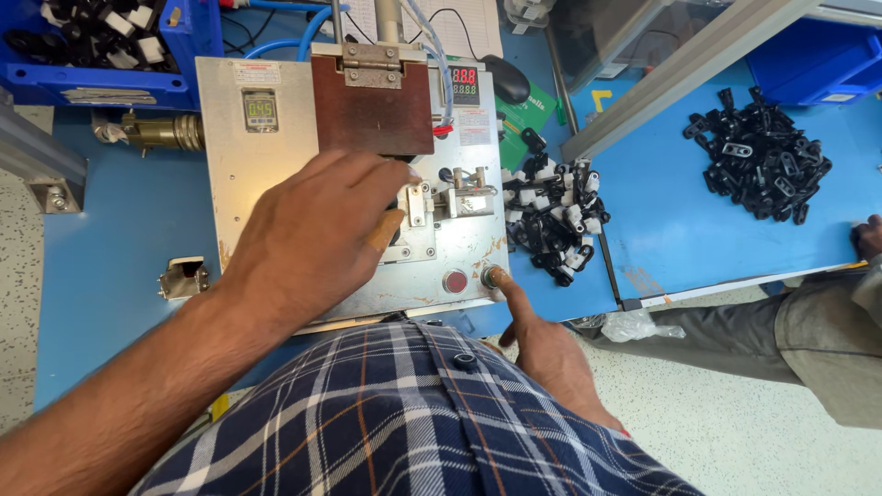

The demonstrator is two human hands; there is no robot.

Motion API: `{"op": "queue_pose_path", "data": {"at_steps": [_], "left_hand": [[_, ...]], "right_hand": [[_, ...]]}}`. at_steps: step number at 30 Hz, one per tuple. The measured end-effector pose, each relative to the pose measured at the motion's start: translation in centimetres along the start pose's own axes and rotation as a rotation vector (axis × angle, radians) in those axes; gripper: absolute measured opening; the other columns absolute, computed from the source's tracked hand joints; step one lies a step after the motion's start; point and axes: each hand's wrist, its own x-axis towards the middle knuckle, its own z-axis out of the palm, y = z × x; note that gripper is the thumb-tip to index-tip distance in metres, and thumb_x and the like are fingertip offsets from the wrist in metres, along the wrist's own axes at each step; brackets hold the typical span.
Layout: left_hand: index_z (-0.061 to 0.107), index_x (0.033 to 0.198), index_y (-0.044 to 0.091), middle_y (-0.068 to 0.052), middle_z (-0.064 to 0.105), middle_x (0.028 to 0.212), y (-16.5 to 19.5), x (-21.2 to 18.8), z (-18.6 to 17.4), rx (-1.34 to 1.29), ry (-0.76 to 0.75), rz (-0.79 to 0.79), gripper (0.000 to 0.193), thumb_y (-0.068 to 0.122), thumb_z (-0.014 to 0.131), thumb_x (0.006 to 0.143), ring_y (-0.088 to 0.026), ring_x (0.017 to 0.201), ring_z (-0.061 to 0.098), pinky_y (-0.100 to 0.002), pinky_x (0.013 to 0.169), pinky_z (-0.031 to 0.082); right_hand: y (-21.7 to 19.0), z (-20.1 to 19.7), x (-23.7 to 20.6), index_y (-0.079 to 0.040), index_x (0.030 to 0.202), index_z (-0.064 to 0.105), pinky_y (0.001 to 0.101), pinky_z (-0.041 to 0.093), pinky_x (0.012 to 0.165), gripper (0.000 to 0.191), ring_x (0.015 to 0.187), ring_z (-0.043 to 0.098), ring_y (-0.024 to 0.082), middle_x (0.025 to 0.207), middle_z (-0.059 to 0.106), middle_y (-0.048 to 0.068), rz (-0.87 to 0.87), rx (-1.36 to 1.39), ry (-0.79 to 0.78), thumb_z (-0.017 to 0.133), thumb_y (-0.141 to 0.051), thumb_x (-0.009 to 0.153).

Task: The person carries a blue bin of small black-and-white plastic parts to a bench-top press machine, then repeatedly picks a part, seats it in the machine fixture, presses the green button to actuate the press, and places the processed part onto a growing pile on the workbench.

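The small metal fixture is sitting on the grey plate of a bench press machine, just right of the picture's centre. The left hand is lying over the plate at 9 o'clock of that fixture, fingers curled loosely and pointing towards it, fingertips reaching the fixture's left edge; whether they are pinching a part cannot be told, since the hand is hiding what is under it. The right hand is coming up from 5 o'clock, folded except for the index finger, which is stretching out and pressing its tip on the round metal-rimmed button at the plate's lower right corner. Just beside that, at 9 o'clock of it, a red button is showing untouched.

A brown hinged block is standing at 12 o'clock of the left hand, with two small digital displays flanking it. At 3 o'clock of the fixture, a heap of black and white clips is lying on the blue worktop, close against the machine. Farther out at 2 o'clock, well apart, a pile of all-black clips is resting on a second blue surface. A blue bin of similar parts is sitting at 10 o'clock. At the right edge, another person's hand is resting on the worktop's rim.
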Motion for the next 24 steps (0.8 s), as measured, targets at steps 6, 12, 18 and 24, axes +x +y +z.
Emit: {"op": "queue_pose_path", "data": {"at_steps": [6,12,18,24], "left_hand": [[0.062,0.122,0.003,-0.012,0.072,0.097,0.4,0.5,1.6,0.075,-0.109,-0.115,0.03,0.009,0.064,0.093,-0.029,0.092,0.068,-0.044,0.077,0.056],[0.061,0.115,0.006,-0.013,0.073,0.093,0.5,0.6,1.4,-0.03,-0.049,-0.219,0.025,0.007,0.069,0.091,-0.031,0.084,0.071,-0.045,0.069,0.057],[0.057,0.105,0.005,-0.009,0.076,0.089,1.0,1.1,1.4,-0.061,-0.021,-0.32,0.029,0.0,0.074,0.082,-0.03,0.081,0.075,-0.042,0.064,0.059],[0.06,0.108,0.006,-0.006,0.077,0.086,1.0,1.6,1.4,-0.097,-0.003,-0.372,0.033,0.007,0.08,0.082,-0.023,0.075,0.074,-0.037,0.06,0.059]], "right_hand": [[0.0,-0.5,0.3,-0.042,0.158,0.023,0.0405,0.059,0.077,0.088,0.081,0.077,0.027,0.106,0.077,0.005,0.073,0.017,-0.071,0.071,-0.053,0.085],[0.5,-0.7,0.3,-0.045,0.157,0.022,0.0451,0.059,0.082,0.087,0.09,0.074,0.031,0.108,0.074,0.006,0.042,-0.001,-0.067,0.069,-0.056,0.085],[1.4,-0.6,0.7,-0.046,0.163,0.015,0.0465,0.059,0.083,0.09,0.097,0.073,0.031,0.109,0.071,0.009,0.0,-0.115,-0.068,0.065,-0.056,0.089],[2.1,-1.7,1.0,-0.045,0.16,0.027,0.0432,0.058,0.068,0.093,0.078,0.073,0.026,0.102,0.073,0.004,-0.095,-0.054,-0.03,0.077,-0.049,0.082]]}}
